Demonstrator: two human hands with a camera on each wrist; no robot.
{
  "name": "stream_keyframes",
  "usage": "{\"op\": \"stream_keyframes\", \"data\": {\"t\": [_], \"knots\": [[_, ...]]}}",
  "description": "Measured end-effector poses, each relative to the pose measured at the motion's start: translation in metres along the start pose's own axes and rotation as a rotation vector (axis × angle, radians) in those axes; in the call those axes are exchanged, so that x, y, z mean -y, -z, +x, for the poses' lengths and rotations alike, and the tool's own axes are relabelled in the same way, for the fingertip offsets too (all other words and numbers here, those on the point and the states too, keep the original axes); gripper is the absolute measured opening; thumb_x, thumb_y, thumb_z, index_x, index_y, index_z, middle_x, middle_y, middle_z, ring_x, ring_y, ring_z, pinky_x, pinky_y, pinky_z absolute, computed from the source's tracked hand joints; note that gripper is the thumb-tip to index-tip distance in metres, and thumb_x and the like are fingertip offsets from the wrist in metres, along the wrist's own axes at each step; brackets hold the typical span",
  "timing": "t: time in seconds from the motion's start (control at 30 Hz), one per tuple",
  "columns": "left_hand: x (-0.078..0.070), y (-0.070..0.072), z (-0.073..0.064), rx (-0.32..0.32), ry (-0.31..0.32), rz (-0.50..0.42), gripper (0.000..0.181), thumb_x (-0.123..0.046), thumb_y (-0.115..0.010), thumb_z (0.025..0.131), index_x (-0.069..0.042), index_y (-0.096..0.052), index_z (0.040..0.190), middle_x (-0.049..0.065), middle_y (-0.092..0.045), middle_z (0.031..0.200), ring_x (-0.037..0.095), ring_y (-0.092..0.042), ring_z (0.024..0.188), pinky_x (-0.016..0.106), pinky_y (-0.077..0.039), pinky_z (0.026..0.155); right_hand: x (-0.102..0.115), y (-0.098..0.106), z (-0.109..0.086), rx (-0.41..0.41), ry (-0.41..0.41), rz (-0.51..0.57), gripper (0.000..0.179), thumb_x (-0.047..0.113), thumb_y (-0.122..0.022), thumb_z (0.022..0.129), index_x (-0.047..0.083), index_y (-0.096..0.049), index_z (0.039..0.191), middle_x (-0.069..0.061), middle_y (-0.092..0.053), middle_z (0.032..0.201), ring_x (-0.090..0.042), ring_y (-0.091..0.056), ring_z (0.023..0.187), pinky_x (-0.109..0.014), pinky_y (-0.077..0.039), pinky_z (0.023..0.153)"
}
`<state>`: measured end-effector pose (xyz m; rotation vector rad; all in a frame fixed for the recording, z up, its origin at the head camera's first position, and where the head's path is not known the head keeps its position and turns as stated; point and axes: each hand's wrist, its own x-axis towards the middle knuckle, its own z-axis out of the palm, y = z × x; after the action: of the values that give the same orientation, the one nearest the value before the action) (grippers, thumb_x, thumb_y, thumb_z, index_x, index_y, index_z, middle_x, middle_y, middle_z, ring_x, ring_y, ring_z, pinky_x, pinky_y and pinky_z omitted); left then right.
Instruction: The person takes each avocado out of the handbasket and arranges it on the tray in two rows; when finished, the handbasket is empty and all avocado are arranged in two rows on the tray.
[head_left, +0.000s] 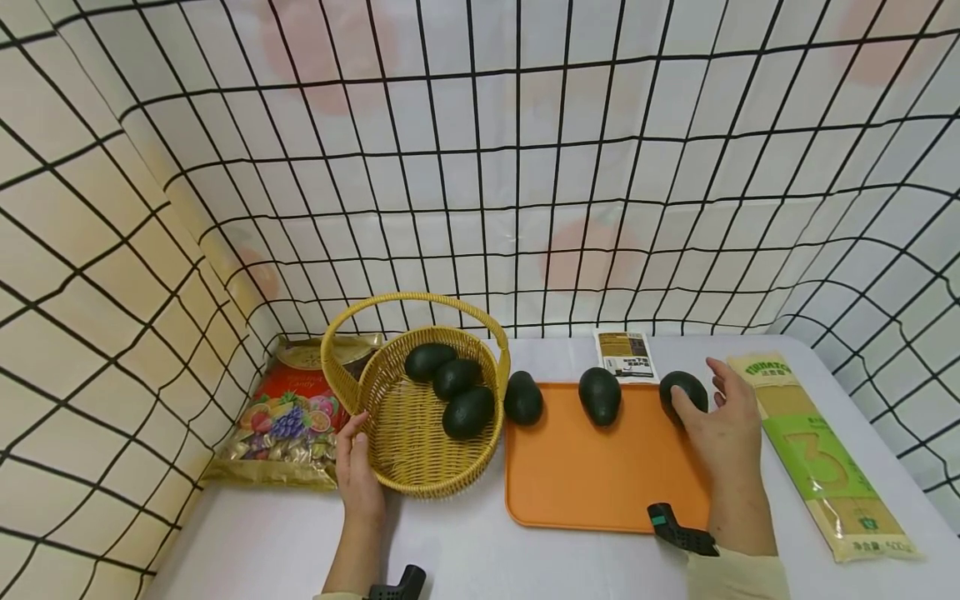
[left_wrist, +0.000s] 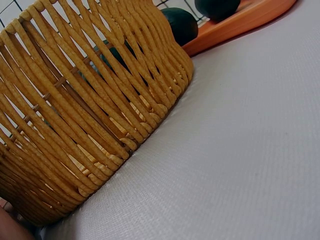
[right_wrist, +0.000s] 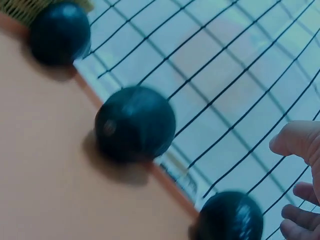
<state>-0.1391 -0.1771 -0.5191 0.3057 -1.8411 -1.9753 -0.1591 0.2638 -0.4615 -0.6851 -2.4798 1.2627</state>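
My left hand rests against the near left side of a yellow wicker basket; its fingers reach up to the rim. Inside that basket lie three dark green avocados. Three more avocados line the far edge of an orange tray: a left one, a middle one and a right one. Over the tray's right end, my right hand has its thumb overlapping the right avocado in the head view. The right wrist view shows the fingers spread, with a gap to the avocado.
Left of the basket lies a red and gold candy bag. A long noodle packet lies on the white table right of the tray, and a small sachet behind it. Black netting encloses the back and sides.
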Motion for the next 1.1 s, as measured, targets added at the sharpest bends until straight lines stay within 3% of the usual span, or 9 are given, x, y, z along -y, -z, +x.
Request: {"op": "stream_keyframes", "data": {"t": [0.17,0.33,0.53,0.63,0.73,0.83,1.1], "knots": [[0.0,0.0,0.0,-0.003,0.007,-0.007,0.041,-0.025,-0.031,0.111,-0.003,-0.05,0.141,0.005,-0.045,0.152,0.018,-0.04,0.139,0.015,-0.034,0.107,0.016,0.005,-0.009,-0.001,0.038,0.053,0.072,0.031,-0.069,0.096,0.024,-0.035,0.16,-0.013,-0.035,0.163,-0.034,-0.039,0.148,-0.05,-0.035,0.119],[0.0,0.001,-0.001,-0.005,0.019,0.0,0.04,-0.024,-0.031,0.111,-0.004,-0.05,0.141,0.005,-0.045,0.153,0.016,-0.04,0.139,0.014,-0.035,0.106,0.033,0.007,-0.022,-0.006,0.133,0.111,0.07,0.028,-0.073,0.094,0.025,-0.041,0.156,-0.006,-0.041,0.159,-0.028,-0.045,0.144,-0.042,-0.038,0.118],[0.0,0.0,-0.002,-0.004,0.024,-0.006,0.041,-0.024,-0.03,0.111,-0.004,-0.05,0.141,0.005,-0.044,0.153,0.017,-0.04,0.139,0.016,-0.035,0.107,0.05,0.001,-0.038,0.017,0.272,0.165,0.066,0.02,-0.075,0.093,0.024,-0.046,0.153,-0.004,-0.05,0.15,-0.023,-0.053,0.134,-0.011,-0.039,0.108],[0.0,0.0,-0.003,-0.005,0.024,-0.007,0.041,-0.024,-0.03,0.111,-0.005,-0.05,0.142,0.006,-0.044,0.153,0.019,-0.04,0.139,0.018,-0.034,0.108,0.056,-0.006,-0.044,0.041,0.367,0.185,0.063,0.015,-0.075,0.092,0.017,-0.049,0.149,-0.007,-0.053,0.142,-0.012,-0.056,0.126,-0.003,-0.039,0.101],[0.0,0.001,-0.002,-0.004,0.023,-0.004,0.042,-0.025,-0.03,0.112,-0.004,-0.049,0.142,0.006,-0.044,0.152,0.022,-0.039,0.14,0.019,-0.034,0.107,0.062,-0.014,-0.05,0.08,0.459,0.228,0.059,0.009,-0.076,0.091,0.011,-0.052,0.145,-0.007,-0.056,0.136,0.001,-0.054,0.119,-0.003,-0.041,0.099],[0.0,0.001,-0.001,-0.001,0.021,0.0,0.042,-0.025,-0.03,0.112,-0.003,-0.049,0.143,0.005,-0.045,0.152,0.023,-0.039,0.14,0.02,-0.033,0.107,0.069,-0.021,-0.057,0.127,0.541,0.258,0.056,0.007,-0.076,0.09,0.01,-0.055,0.142,-0.008,-0.059,0.132,0.007,-0.053,0.116,-0.005,-0.041,0.1],[-0.001,0.001,0.001,0.003,0.023,0.008,0.041,-0.024,-0.031,0.111,-0.006,-0.05,0.142,0.005,-0.045,0.152,0.023,-0.039,0.14,0.025,-0.032,0.108,0.091,-0.051,-0.086,0.29,0.727,0.307,0.051,0.005,-0.08,0.086,0.015,-0.064,0.132,-0.004,-0.066,0.126,-0.016,-0.064,0.117,-0.013,-0.047,0.101]]}}
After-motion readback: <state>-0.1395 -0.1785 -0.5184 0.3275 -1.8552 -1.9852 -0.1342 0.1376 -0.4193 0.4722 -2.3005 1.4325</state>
